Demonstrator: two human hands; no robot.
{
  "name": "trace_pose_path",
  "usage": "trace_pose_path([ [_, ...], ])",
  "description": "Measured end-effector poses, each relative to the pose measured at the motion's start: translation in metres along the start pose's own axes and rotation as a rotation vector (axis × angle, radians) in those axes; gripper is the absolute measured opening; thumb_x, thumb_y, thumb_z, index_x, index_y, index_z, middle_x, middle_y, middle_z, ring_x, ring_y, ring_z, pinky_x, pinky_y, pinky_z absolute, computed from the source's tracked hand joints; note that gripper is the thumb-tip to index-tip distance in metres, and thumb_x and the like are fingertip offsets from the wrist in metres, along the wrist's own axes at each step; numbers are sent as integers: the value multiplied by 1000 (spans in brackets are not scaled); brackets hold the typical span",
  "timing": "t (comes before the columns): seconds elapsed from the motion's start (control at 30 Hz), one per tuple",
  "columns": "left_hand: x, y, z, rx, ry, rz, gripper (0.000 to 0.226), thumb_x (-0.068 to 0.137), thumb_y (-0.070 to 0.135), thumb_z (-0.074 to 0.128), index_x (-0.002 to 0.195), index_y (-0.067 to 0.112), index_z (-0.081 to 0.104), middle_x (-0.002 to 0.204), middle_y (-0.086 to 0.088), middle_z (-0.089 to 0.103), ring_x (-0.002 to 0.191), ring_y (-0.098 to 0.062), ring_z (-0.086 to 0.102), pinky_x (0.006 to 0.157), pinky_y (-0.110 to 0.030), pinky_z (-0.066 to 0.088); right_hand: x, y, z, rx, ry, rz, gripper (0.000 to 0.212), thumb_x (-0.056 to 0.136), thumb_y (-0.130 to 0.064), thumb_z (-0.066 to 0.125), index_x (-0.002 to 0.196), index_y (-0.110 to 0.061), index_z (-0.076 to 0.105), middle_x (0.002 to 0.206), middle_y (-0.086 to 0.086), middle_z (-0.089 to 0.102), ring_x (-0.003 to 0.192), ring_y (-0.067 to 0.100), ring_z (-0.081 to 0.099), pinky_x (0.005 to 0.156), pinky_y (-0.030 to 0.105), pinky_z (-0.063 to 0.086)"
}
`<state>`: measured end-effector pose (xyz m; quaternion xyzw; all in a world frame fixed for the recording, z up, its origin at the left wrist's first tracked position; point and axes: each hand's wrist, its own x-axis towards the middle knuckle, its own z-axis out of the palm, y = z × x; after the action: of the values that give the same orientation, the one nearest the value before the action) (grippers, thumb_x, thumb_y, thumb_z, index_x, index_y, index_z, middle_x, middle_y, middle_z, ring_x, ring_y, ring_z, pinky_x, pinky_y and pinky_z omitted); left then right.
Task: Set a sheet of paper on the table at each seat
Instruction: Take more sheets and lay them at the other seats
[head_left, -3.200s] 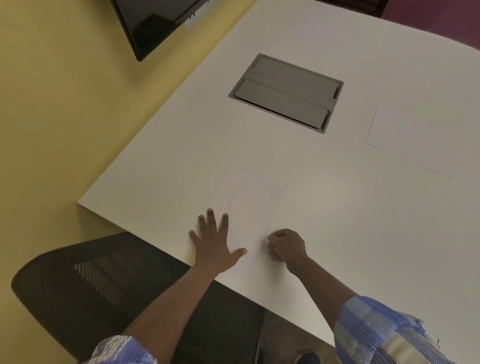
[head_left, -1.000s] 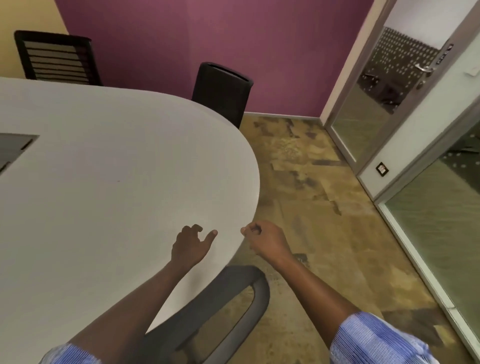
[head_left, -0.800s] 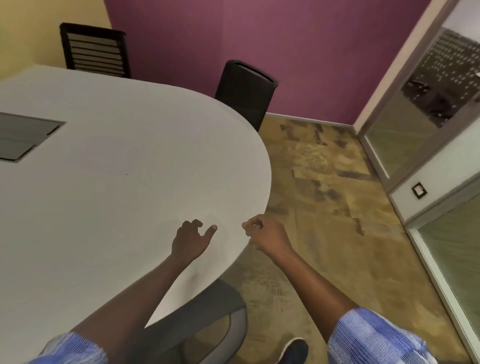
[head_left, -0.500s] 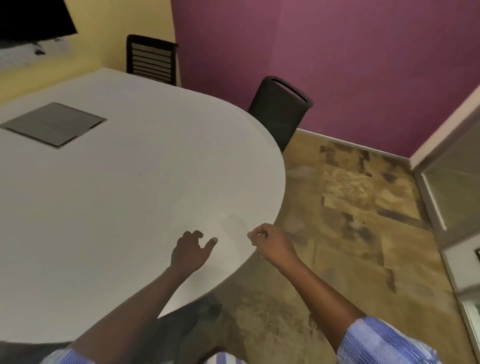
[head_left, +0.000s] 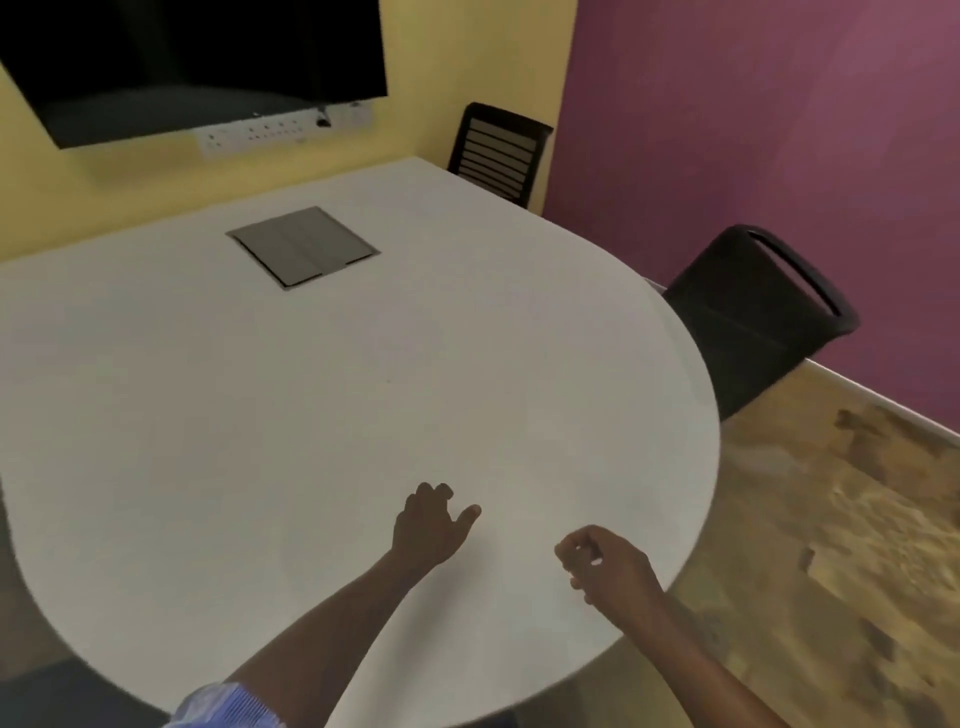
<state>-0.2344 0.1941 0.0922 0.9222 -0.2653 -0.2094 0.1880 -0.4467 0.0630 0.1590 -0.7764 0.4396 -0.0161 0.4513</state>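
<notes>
Over the worktop (head_left: 311, 415) rounded end, both hands now hover: left hand (head_left: 428, 525) loosely curled, right hand (head_left: 605, 564) pinched, contents indiscernible. View has swung from the prior seat; no sheet visible here, placement pending.

Matt white smooth table (head_left: 311, 415); brushed grey metal-look hatch (head_left: 303, 246); black mesh chair (head_left: 753, 312); glossy dark screen (head_left: 197, 57).

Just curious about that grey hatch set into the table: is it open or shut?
Shut. The grey hatch lies flush with the white table, both flaps flat, nothing sticking up.
</notes>
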Motion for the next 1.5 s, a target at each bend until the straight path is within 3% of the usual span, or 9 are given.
trace_pose_path([
  [0.2,128,0,-8,152,77,-15,82,83,72,32,129,9,56,126,-12,54,115,-33,58,89,-41,50,97,-1,-5,-166,-116,-16,8,87,-27,74,79,-28,71,77,-28,69,75,-7,64,67,8,47],
  [0.37,230,-17,-24,245,14,-72,87,92,62,45,156,7,21,164,-20,15,151,-35,19,116,-43,28,162,0,10,-188,-201,-4,14,82,-22,79,75,-28,69,65,-33,65,72,-7,63,68,10,46],
  [0.7,314,-49,-20,307,-57,-150,93,96,61,43,159,6,4,168,-15,-4,155,-33,0,124,-46,10,202,11,22,-217,-346,28,9,81,-34,78,82,-27,71,68,-33,67,60,-3,66,64,7,48],
  [0.8,299,-40,-11,361,-40,-138,91,96,62,41,158,4,9,167,-17,1,154,-34,3,123,-47,9,212,18,14,-216,-358,22,12,81,-34,79,75,-39,70,69,-34,67,60,-4,65,67,7,48],
  [0.9,268,-17,7,385,-55,-134,88,96,62,39,158,5,13,167,-18,6,154,-36,4,124,-48,8,223,23,7,-190,-405,22,12,80,-37,77,82,-44,68,76,-21,73,60,1,66,77,26,55],
  [1.03,217,22,39,410,-51,-99,84,96,62,38,156,5,19,164,-20,14,152,-38,10,123,-49,10,244,24,-2,-163,-451,-32,9,84,-41,75,83,-33,70,78,-11,75,66,3,67,76,35,58],
  [1.2,158,76,88,354,-60,-97,83,97,58,40,155,2,25,161,-26,23,150,-43,18,123,-52,12,266,21,-17,-89,-501,15,34,70,-58,68,90,-31,70,86,-5,75,80,13,71,82,40,59],
  [1.37,117,118,135,300,-56,-88,76,85,57,38,129,2,63,129,-23,62,122,-43,58,106,-56,44,279,32,-30,5,-483,122,36,71,-54,69,98,-30,68,98,-2,75,90,20,73,91,46,59],
  [1.5,91,146,163,248,43,-64,65,85,53,44,125,4,61,123,-18,61,114,-39,58,104,-48,28,283,49,-40,20,-477,156,35,75,-52,69,101,-29,67,103,-2,74,91,21,73,91,45,60],
])
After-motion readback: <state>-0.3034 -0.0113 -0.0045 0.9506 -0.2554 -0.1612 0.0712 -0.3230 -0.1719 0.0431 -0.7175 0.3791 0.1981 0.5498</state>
